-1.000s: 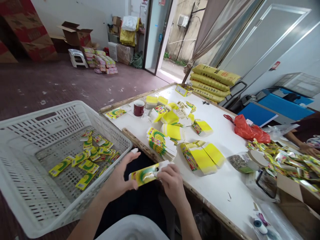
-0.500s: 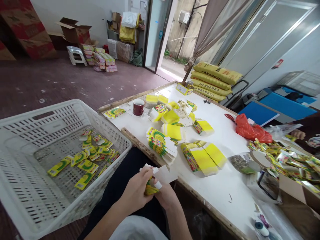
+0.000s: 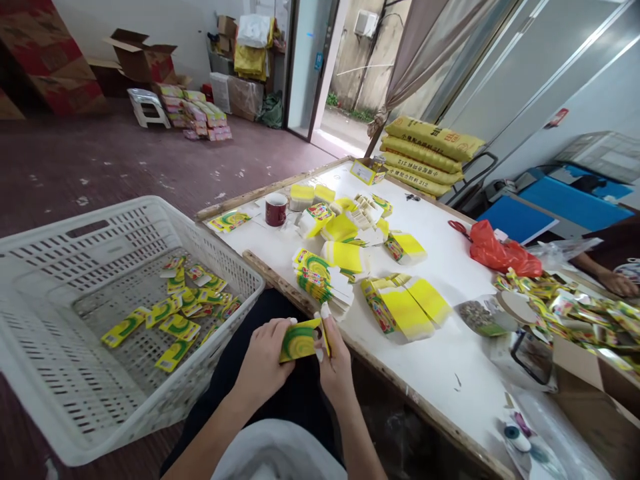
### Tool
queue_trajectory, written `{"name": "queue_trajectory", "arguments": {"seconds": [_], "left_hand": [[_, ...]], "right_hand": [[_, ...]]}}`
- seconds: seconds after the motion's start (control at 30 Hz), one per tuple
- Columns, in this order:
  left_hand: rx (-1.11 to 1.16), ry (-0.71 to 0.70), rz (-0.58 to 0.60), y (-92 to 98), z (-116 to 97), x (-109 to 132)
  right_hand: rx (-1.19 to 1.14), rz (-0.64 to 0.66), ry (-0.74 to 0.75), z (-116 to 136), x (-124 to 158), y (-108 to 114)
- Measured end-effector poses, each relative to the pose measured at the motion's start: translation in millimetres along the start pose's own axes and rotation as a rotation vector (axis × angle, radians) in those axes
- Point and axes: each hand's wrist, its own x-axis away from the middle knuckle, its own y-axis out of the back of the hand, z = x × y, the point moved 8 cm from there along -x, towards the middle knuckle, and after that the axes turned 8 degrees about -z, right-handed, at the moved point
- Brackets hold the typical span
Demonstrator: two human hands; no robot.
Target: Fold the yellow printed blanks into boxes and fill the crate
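Above my lap, near the table's edge, I hold a small yellow-green card box (image 3: 299, 340) with both hands. My left hand (image 3: 265, 360) is closed on its left end. My right hand (image 3: 334, 363) grips the other end, where a flap stands up by the thumb. Just beyond them on the table lies a fanned pile of flat printed boxes (image 3: 320, 277). A larger stack of yellow cartons (image 3: 407, 307) is to the right of that pile. To my left, a white plastic crate (image 3: 215, 248) has several yellow-green packets (image 3: 180, 327) scattered on its bottom.
A red mug (image 3: 276, 209) stands near the table's far left edge. On the right are a red plastic bag (image 3: 503, 250), a jar (image 3: 483, 315), an open cardboard box (image 3: 595, 393) and a heap of packets (image 3: 575, 317). Another person's hand (image 3: 620, 285) rests beside the heap.
The box in my hands has turned so its printed yellow-green face shows; the white flaps seen before are mostly out of sight. My right hand has risen to its right end.
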Motion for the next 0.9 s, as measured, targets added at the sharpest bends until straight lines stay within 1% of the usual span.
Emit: {"name": "queue_trajectory", "arguments": {"seconds": [0.1, 0.17, 0.23, 0.3, 0.33, 0.4, 0.47, 0.5, 0.6, 0.67, 0.73, 0.77, 0.83, 0.9], "left_hand": [[0.058, 0.025, 0.069, 7.9, 6.2, -2.3], [0.069, 0.043, 0.1, 11.7, 10.8, -3.4], [0.079, 0.059, 0.142, 12.0, 13.6, -4.7], [0.099, 0.071, 0.178, 11.1, 12.7, -6.8], [0.105, 0.077, 0.185, 11.3, 11.1, -8.4], [0.097, 0.092, 0.176, 13.6, 6.7, -11.6], [0.067, 0.113, 0.162, 15.7, 4.2, -13.4], [0.061, 0.124, 0.178, 14.2, 4.7, -13.3], [0.037, 0.144, 0.189, 10.6, 16.8, -12.1], [0.018, 0.148, 0.172, 9.2, 31.5, -10.5], [0.04, 0.133, 0.137, 8.2, 45.3, -8.5], [0.065, 0.126, 0.116, 7.4, 51.5, -7.5], [0.126, 0.13, 0.078, 5.0, 62.6, -6.1], [0.176, 0.15, 0.051, 3.4, 69.2, -6.1]], "right_hand": [[0.049, 0.248, 0.044, 4.9, 0.4, -9.6], [0.064, 0.377, 0.027, 9.9, -3.0, -9.0], [0.044, 0.463, -0.023, 14.8, -9.2, -5.2], [0.007, 0.51, -0.078, 17.2, -13.5, -3.5], [0.001, 0.5, -0.099, 16.1, -14.4, -3.2], [0.026, 0.417, -0.103, 7.5, -12.6, -3.0], [0.071, 0.313, -0.055, -9.1, -6.8, -6.1], [0.085, 0.287, -0.007, -18.9, -3.8, -10.7], [0.105, 0.323, 0.207, -42.4, -2.3, -33.8], [0.105, 0.387, 0.274, -52.0, -7.8, -47.9], [0.089, 0.408, 0.298, -52.8, -15.1, -55.0], [0.074, 0.396, 0.304, -50.9, -18.6, -56.3], [0.037, 0.332, 0.316, -45.5, -25.3, -56.1], [-0.004, 0.266, 0.327, -38.3, -31.6, -54.4]]}}
